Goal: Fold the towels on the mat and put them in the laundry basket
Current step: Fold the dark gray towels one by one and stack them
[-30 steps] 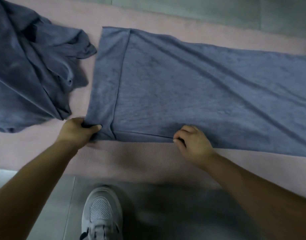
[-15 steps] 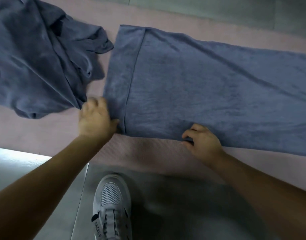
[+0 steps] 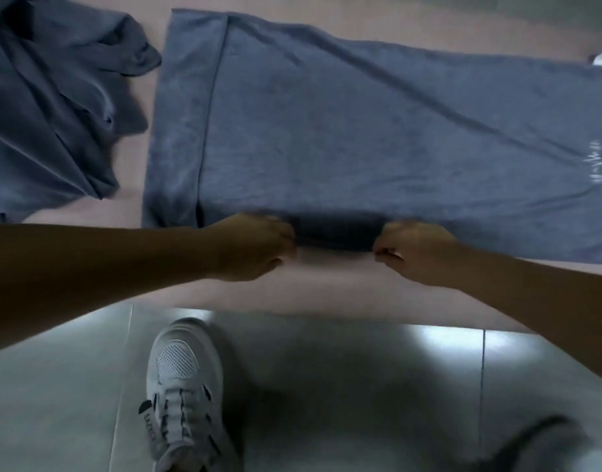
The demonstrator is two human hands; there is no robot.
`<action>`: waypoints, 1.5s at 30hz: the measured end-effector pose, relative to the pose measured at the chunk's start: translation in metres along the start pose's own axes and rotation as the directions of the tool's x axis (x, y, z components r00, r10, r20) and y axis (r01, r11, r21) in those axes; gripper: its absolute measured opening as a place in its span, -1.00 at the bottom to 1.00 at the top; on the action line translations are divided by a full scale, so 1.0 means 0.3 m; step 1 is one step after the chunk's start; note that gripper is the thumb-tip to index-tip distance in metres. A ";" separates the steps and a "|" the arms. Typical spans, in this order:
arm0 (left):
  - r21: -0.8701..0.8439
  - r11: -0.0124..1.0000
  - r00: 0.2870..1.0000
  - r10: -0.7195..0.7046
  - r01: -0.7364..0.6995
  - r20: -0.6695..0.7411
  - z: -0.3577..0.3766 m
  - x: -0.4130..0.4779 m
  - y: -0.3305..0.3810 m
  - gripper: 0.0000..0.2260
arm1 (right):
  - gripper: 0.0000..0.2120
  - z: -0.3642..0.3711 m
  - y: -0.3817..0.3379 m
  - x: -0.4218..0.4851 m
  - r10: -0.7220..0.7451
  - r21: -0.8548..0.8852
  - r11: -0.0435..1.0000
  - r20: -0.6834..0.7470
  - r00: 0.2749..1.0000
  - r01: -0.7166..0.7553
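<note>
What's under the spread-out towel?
The pink mat shows past its near, left and far edges, so the spread-out towel lies on it. Anything else beneath the cloth is covered. Left hand and right hand grip its near edge.

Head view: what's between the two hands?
Head view: only the near edge of the spread towel, a dark strip, runs from left hand to right hand; both grip it. Bare mat lies just below.
</note>
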State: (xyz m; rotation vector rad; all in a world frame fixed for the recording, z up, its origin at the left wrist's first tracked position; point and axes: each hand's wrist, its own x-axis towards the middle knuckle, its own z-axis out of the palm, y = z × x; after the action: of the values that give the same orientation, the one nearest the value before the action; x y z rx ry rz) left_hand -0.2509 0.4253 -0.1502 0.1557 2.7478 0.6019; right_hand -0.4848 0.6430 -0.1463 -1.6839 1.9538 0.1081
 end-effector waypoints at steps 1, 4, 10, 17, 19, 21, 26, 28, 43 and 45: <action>0.006 1.000 0.999 -0.028 0.028 0.040 0.004 0.014 0.024 -0.76 | -0.92 0.011 0.023 -0.028 -0.033 -0.004 0.999 -0.021 0.999 0.033; 0.003 0.989 0.984 -0.148 0.149 -0.095 0.025 0.057 0.106 -0.74 | -0.87 0.043 0.098 -0.062 -0.093 0.023 0.995 -0.055 0.994 0.095; -0.306 0.852 0.833 -0.500 0.425 -0.235 0.122 0.243 0.207 -0.69 | -0.75 0.093 0.218 -0.059 0.021 0.214 0.977 -0.118 0.993 0.004; -0.410 0.698 0.569 -0.716 0.587 -0.404 0.261 0.300 0.311 -0.75 | -0.91 0.087 0.228 -0.010 -0.051 0.162 0.985 -0.053 0.997 0.059; -0.429 0.674 0.538 -0.739 0.602 -0.406 0.262 0.308 0.329 -0.73 | -0.93 0.092 0.223 -0.014 -0.084 0.131 0.987 -0.063 0.994 0.092; -0.419 0.662 0.532 -0.749 0.621 -0.394 0.248 0.326 0.343 -0.72 | -0.90 0.094 0.223 -0.016 -0.118 0.093 0.988 -0.067 0.991 0.124; -0.384 0.764 0.659 -0.643 0.519 -0.389 0.221 0.420 0.384 -0.70 | -0.84 0.096 0.244 -0.018 -0.232 -0.008 0.973 -0.098 0.968 0.232; -0.407 0.770 0.677 -0.632 0.492 -0.378 0.222 0.465 0.394 -0.73 | -0.85 0.097 0.254 -0.025 -0.254 0.014 0.966 -0.127 0.959 0.258; -0.439 0.793 0.716 -0.588 0.422 -0.376 0.222 0.461 0.367 -0.72 | -0.92 0.183 0.304 -0.076 -0.184 0.095 0.966 -0.395 0.900 0.239; -0.422 0.800 0.715 -0.584 0.426 -0.385 0.232 0.461 0.370 -0.71 | -0.91 0.190 0.309 -0.089 -0.181 0.103 0.966 -0.391 0.902 0.238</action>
State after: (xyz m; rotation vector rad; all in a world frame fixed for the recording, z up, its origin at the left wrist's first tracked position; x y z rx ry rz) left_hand -0.3537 0.5768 -0.2027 -0.9479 2.8997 0.9930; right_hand -0.5496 0.7092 -0.2090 -1.9085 1.9672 -0.4682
